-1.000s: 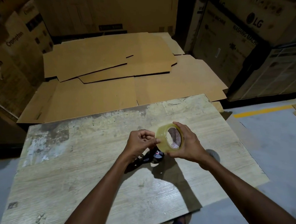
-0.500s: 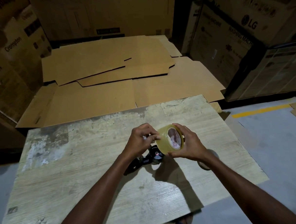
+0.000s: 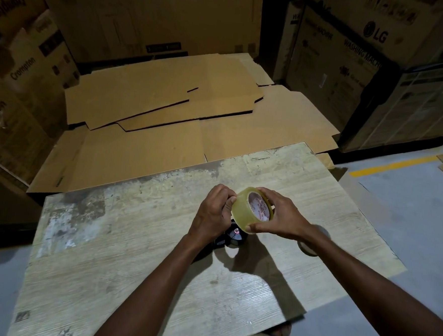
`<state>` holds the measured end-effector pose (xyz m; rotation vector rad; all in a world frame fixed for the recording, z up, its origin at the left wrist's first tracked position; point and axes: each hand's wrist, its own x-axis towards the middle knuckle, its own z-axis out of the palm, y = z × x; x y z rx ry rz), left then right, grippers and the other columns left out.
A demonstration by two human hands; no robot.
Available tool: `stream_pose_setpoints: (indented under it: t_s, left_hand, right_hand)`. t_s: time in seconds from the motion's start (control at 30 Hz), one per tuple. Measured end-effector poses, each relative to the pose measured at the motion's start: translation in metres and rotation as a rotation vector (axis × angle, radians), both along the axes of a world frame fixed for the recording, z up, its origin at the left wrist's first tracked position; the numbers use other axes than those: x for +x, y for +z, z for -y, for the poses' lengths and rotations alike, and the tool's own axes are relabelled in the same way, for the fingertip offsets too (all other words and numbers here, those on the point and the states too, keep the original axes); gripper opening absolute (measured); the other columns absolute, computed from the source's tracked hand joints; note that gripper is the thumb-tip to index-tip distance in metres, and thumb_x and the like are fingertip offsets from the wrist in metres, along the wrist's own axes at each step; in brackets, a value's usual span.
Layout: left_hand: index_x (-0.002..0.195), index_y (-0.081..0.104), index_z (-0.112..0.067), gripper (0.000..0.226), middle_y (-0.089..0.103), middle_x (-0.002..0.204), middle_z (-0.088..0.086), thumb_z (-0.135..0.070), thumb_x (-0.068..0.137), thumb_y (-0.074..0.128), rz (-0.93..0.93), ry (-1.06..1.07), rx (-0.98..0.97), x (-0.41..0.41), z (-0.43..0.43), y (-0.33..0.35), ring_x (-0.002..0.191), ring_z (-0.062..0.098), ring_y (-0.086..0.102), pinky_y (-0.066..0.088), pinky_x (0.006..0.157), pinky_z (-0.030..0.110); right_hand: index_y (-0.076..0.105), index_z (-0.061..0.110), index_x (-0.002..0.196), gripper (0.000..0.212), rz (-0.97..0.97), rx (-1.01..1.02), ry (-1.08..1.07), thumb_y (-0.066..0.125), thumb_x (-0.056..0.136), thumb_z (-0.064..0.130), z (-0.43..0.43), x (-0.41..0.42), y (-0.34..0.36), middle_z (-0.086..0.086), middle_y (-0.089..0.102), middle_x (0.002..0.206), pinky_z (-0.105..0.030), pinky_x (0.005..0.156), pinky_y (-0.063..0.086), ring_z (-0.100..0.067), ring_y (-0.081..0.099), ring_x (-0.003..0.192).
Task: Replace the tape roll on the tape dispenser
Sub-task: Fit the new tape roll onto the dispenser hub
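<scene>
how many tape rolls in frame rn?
2. A clear tape roll held by the left hand and right hand above the dispenser; a roll-like ring on the table, mostly hidden behind the right wrist, so unconfirmed as tape.

Glossy clear plastic tape roll [image 3: 248, 211]; worn matt wood-grain table [image 3: 130, 253].

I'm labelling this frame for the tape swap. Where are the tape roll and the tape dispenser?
tape roll [image 3: 242, 215]: head view, on its clear outer band.
tape dispenser [image 3: 233, 238]: head view, on its black body just below the roll.
</scene>
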<state>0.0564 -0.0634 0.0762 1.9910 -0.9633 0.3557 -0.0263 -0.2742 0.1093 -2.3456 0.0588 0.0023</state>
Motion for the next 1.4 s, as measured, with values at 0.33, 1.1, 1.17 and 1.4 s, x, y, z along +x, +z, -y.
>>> stream_pose_setpoints:
  t_s: [0.33,1.1,1.17,1.4]
  left_hand:
    - [0.085,0.061,-0.013,0.024,0.058,0.085,-0.011,0.0,0.104,0.053,-0.492,0.007,-0.037,0.008,-0.001,-0.012,0.079,0.017,0.057,0.053,0.07,0.04]
    - [0.075,0.067,-0.002,0.042,0.062,0.075,0.011,-0.029,0.106,0.06,-0.705,0.234,0.254,0.011,-0.069,-0.106,0.073,0.023,0.056,0.043,0.07,0.039]
    - [0.093,0.08,-0.007,0.025,0.07,0.09,0.01,-0.027,0.103,0.067,-0.742,0.242,0.211,0.005,-0.069,-0.106,0.086,0.023,0.064,0.049,0.079,0.038]
    - [0.107,0.081,-0.012,0.02,0.071,0.097,-0.002,-0.028,0.098,0.073,-0.827,0.235,0.096,-0.012,-0.071,-0.106,0.096,0.016,0.068,0.054,0.085,0.034]
  right_hand:
    - [0.053,0.026,0.137,0.087,-0.052,-0.006,0.02,0.092,0.064,0.055,-0.002,-0.005,0.001,0.014,0.061,0.117,-0.02,0.082,0.053,0.004,0.058,0.103]
    - [0.036,0.011,0.15,0.114,-0.288,-0.229,-0.134,0.088,0.061,0.058,-0.021,0.0,-0.048,-0.013,0.048,0.137,-0.038,0.098,0.048,-0.028,0.052,0.122]
    - [0.03,0.012,0.154,0.116,-0.298,-0.244,-0.116,0.089,0.064,0.055,-0.028,0.002,-0.05,-0.016,0.045,0.143,-0.04,0.102,0.047,-0.032,0.051,0.127]
    - [0.027,0.025,0.154,0.123,-0.324,-0.28,-0.103,0.088,0.055,0.062,-0.048,0.011,-0.055,-0.014,0.048,0.131,-0.042,0.094,0.054,-0.034,0.058,0.115]
